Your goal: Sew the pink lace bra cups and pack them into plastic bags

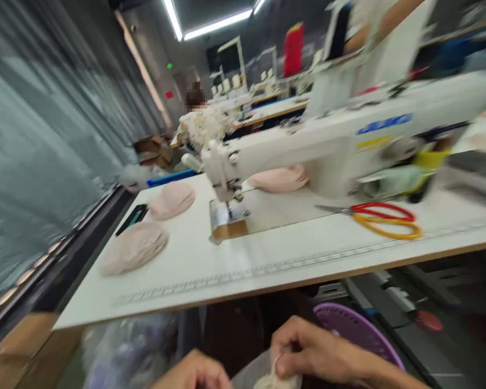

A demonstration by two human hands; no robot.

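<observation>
My right hand point(316, 351) is low at the bottom edge, below the table, its fingers pinched on a small pale piece of fabric point(273, 378). My left hand point(194, 373) sits beside it at the bottom edge, knuckles up and curled; whether it holds anything is hidden. Both are over a grey bowl-like container point(247, 373), next to a purple basket point(356, 329). Above stands a white sewing machine point(328, 146) on a white table point(267, 265). Stacks of pale pink fabric pieces lie at the left point(133, 248), further back point(172, 200) and behind the machine point(279, 178).
Scissors with red and yellow handles point(384, 219) lie on the table to the right. A dark phone point(132, 219) lies near the left edge. A plastic bag point(125, 351) hangs below the table at left. Another person point(198, 121) sits at a far workstation. Grey curtain on the left.
</observation>
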